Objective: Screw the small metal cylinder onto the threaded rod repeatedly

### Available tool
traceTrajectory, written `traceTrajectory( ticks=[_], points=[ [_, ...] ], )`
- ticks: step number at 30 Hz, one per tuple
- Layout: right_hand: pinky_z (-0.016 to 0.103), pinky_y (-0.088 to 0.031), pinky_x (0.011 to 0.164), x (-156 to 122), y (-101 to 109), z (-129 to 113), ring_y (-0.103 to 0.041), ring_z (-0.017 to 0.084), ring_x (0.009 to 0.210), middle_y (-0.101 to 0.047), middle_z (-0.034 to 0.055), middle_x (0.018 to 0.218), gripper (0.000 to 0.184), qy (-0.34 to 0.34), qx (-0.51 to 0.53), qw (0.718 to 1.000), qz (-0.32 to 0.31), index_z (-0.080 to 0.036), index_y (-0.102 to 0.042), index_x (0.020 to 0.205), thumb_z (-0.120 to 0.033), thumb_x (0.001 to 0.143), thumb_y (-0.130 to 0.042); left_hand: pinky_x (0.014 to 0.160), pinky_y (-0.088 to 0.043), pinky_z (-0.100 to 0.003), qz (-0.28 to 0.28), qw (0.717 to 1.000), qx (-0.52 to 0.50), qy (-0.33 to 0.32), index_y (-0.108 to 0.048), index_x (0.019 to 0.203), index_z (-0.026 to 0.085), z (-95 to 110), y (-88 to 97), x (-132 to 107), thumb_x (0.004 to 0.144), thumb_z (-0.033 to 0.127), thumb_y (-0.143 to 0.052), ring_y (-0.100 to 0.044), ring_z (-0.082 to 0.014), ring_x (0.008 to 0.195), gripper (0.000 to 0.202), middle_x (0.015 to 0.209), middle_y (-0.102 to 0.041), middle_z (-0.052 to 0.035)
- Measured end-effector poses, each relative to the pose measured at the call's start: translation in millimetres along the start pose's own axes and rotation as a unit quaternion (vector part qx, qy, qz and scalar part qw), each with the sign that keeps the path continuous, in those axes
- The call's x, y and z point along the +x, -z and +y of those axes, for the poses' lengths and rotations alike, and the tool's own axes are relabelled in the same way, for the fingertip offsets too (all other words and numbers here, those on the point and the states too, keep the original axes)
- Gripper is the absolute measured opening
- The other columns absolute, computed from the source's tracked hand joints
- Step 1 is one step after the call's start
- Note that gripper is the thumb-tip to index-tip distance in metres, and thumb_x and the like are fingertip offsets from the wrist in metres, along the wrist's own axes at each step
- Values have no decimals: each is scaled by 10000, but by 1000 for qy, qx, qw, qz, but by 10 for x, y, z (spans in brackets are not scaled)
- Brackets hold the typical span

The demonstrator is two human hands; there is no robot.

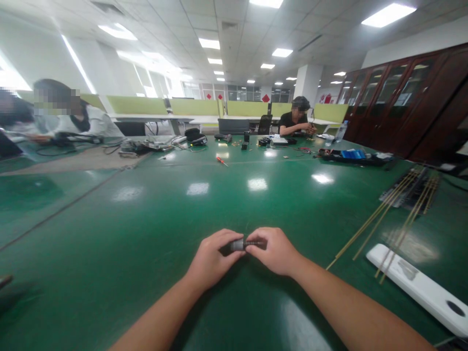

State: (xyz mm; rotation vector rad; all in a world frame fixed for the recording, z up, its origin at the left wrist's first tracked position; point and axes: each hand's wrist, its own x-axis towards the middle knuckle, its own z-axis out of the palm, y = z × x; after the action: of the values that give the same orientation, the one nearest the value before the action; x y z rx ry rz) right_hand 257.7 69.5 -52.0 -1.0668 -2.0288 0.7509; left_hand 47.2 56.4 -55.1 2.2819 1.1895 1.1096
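In front of me, above the green tabletop, my two hands meet at a small part. My left hand is closed around a short grey metal cylinder, thumb below and fingers above. My right hand pinches a thin dark rod-like piece at the cylinder's right end. The two pieces lie in one line; whether they are joined is hidden by the fingertips.
At right lie several thin brass-coloured rods and a long white casing. A red screwdriver lies farther off. A black tray and a water bottle stand back right. Other people sit at the far side and left.
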Motion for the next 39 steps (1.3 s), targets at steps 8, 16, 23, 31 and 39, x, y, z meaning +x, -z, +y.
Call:
traceTrajectory(
  ticks=[8, 16, 23, 31, 39],
  points=[
    [257, -473, 703, -8, 2, -5, -644, 161, 762, -732, 17, 842, 110, -2, -7, 1000, 0, -209, -745, 885, -252, 805, -682, 823, -538, -289, 4, 1000, 9, -3, -712, 1050, 232, 26, 0, 1, 819, 243, -724, -669, -183, 912, 231, 1001, -711, -41],
    [262, -473, 696, -16, 21, -9, -642, 164, 750, -732, 20, 836, 108, -3, -16, 1000, 3, -211, -747, 885, -248, 808, -681, 823, -548, -301, 7, 1000, 16, -8, -715, 1056, 226, 31, 15, 8, 830, 267, -718, -673, -191, 914, 230, 1010, -714, -54],
    [258, -450, 671, -12, 17, -13, -635, 157, 733, -730, 9, 818, 92, -1, -23, 1000, 5, -211, -741, 863, -248, 803, -683, 840, -548, -285, 5, 1000, 23, -14, -711, 1065, 233, 17, 15, 5, 827, 245, -723, -675, -178, 927, 239, 1017, -714, -39],
    [258, -438, 661, -5, 25, -31, -631, 155, 725, -730, 12, 812, 87, -3, -26, 1000, 6, -209, -740, 858, -242, 799, -686, 835, -549, -303, 4, 1000, 18, -15, -711, 1071, 222, 5, 21, 6, 839, 249, -708, -672, -190, 927, 234, 1022, -713, -57],
    [262, -445, 667, -8, 40, -36, -632, 158, 724, -730, 12, 813, 91, -3, -24, 1000, 5, -213, -740, 864, -248, 803, -682, 842, -555, -302, 4, 1000, 27, -15, -707, 1080, 228, 3, 24, 3, 845, 241, -700, -676, -190, 934, 236, 1034, -712, -55]
  ],
)
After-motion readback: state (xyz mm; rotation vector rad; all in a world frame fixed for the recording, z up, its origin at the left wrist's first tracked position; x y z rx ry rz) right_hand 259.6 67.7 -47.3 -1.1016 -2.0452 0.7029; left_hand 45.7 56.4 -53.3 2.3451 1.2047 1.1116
